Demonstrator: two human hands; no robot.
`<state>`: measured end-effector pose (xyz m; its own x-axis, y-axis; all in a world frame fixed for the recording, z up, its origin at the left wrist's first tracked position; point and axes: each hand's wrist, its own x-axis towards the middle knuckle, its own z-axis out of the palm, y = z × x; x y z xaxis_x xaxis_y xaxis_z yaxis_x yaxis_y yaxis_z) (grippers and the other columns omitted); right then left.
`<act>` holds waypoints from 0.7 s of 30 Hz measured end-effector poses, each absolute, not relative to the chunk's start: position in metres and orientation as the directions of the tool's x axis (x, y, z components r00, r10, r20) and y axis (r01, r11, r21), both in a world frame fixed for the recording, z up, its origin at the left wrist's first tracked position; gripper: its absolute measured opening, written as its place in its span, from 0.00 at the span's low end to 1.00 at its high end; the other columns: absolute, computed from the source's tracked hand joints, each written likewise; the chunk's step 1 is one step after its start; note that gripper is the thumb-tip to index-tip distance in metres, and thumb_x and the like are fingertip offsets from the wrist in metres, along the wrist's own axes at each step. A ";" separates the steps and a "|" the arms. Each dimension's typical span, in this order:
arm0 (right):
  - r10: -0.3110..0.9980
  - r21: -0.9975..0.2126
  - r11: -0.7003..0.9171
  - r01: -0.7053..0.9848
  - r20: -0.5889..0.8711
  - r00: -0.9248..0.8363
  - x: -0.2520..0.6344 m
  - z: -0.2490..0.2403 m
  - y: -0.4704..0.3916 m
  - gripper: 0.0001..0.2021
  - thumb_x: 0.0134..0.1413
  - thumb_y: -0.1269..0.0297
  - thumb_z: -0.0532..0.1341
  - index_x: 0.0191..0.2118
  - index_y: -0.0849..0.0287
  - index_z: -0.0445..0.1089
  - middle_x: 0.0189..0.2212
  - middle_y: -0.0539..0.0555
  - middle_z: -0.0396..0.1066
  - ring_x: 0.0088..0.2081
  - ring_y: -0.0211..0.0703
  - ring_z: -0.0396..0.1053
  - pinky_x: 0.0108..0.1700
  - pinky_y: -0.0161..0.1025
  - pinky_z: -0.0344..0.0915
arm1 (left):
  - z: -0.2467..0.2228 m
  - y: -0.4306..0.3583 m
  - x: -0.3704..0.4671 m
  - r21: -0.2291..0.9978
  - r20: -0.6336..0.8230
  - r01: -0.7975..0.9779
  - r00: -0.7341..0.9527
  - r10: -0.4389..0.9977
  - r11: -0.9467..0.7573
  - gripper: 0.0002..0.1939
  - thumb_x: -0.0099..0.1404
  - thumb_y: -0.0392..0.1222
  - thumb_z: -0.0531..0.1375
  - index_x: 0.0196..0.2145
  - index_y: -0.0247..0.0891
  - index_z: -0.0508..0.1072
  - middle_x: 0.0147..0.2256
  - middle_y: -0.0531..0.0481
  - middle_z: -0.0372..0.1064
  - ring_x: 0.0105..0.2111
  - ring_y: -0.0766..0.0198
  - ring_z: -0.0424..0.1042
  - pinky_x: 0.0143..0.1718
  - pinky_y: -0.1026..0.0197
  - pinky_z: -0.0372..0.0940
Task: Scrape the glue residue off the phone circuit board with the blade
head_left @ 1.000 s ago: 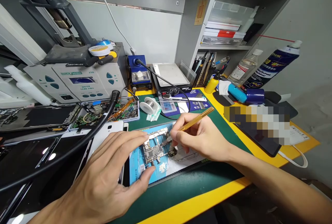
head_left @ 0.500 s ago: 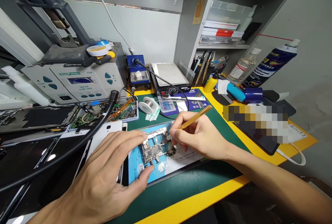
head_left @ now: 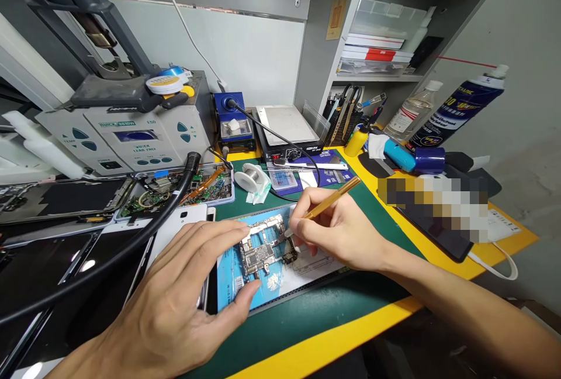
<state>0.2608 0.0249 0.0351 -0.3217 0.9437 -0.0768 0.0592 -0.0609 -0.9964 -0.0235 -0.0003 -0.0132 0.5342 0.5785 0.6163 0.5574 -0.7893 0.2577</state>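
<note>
A phone circuit board [head_left: 259, 255] lies on a blue and white printed sheet [head_left: 232, 279], set on a dark pad. My left hand [head_left: 175, 291] spans the board's left side, forefinger at its far edge and thumb at the near edge, holding it between them. In my right hand [head_left: 333, 224] is a slim gold-handled tool [head_left: 331, 199], gripped like a pen and slanting up to the right. Its lower end reaches the board's right part; the tip is mostly hidden by my fingers.
Behind the sheet are a solder spool [head_left: 248, 178], a brush [head_left: 313, 165] and a heating plate [head_left: 287, 127]. A thick black hose [head_left: 162, 221] crosses disassembled devices at left, before a hot-air station [head_left: 135, 139]. At right lie a dark phone [head_left: 432, 230] and a spray can [head_left: 460, 107].
My right hand and the gold-handled tool have shifted very slightly over the board's right part. The left hand and the board stay in place.
</note>
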 end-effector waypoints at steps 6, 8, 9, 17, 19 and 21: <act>0.943 -0.997 -0.062 0.052 -0.076 -0.324 0.261 0.035 0.026 0.07 0.50 0.70 0.72 0.30 0.55 0.74 0.23 0.48 0.75 0.24 0.38 0.67 0.25 0.33 0.64 | -0.015 0.000 -0.025 0.255 0.617 0.555 0.537 0.575 -0.792 0.28 0.75 0.39 0.70 0.68 0.39 0.71 0.59 0.40 0.80 0.59 0.51 0.80 0.66 0.49 0.73; 0.944 -0.997 -0.067 0.040 -0.076 -0.321 0.262 0.035 0.026 0.06 0.50 0.70 0.71 0.30 0.55 0.73 0.22 0.46 0.73 0.23 0.37 0.67 0.25 0.33 0.65 | -0.015 0.000 -0.026 0.254 0.612 0.553 0.543 0.575 -0.793 0.28 0.75 0.38 0.70 0.69 0.37 0.71 0.60 0.40 0.79 0.59 0.51 0.79 0.68 0.50 0.71; 0.943 -0.997 -0.070 0.032 -0.076 -0.323 0.262 0.035 0.027 0.06 0.50 0.70 0.70 0.29 0.55 0.72 0.21 0.46 0.73 0.23 0.37 0.67 0.25 0.33 0.65 | -0.015 0.000 -0.025 0.254 0.610 0.554 0.545 0.575 -0.793 0.28 0.75 0.38 0.70 0.69 0.37 0.71 0.60 0.39 0.78 0.60 0.52 0.79 0.69 0.51 0.71; 0.910 -0.996 -0.078 0.048 -0.091 -0.404 0.265 0.040 0.025 0.06 0.48 0.72 0.70 0.28 0.55 0.73 0.22 0.47 0.74 0.23 0.37 0.67 0.26 0.34 0.64 | -0.013 0.002 -0.024 0.235 0.612 0.549 0.558 0.561 -0.802 0.27 0.77 0.40 0.68 0.69 0.33 0.69 0.59 0.40 0.77 0.59 0.55 0.77 0.71 0.55 0.68; 0.900 -0.994 -0.080 0.071 -0.103 -0.423 0.265 0.040 0.023 0.06 0.50 0.71 0.71 0.30 0.56 0.74 0.23 0.48 0.76 0.24 0.37 0.67 0.27 0.34 0.64 | -0.014 0.002 -0.024 0.234 0.614 0.548 0.558 0.559 -0.803 0.27 0.77 0.40 0.68 0.69 0.33 0.70 0.58 0.40 0.76 0.59 0.55 0.77 0.72 0.56 0.67; 0.891 -0.993 -0.074 0.091 -0.107 -0.442 0.265 0.039 0.022 0.06 0.50 0.70 0.73 0.31 0.57 0.76 0.24 0.49 0.76 0.25 0.38 0.68 0.28 0.35 0.65 | -0.014 0.002 -0.024 0.238 0.615 0.550 0.553 0.563 -0.800 0.26 0.77 0.40 0.68 0.68 0.33 0.70 0.58 0.40 0.77 0.59 0.55 0.77 0.72 0.55 0.68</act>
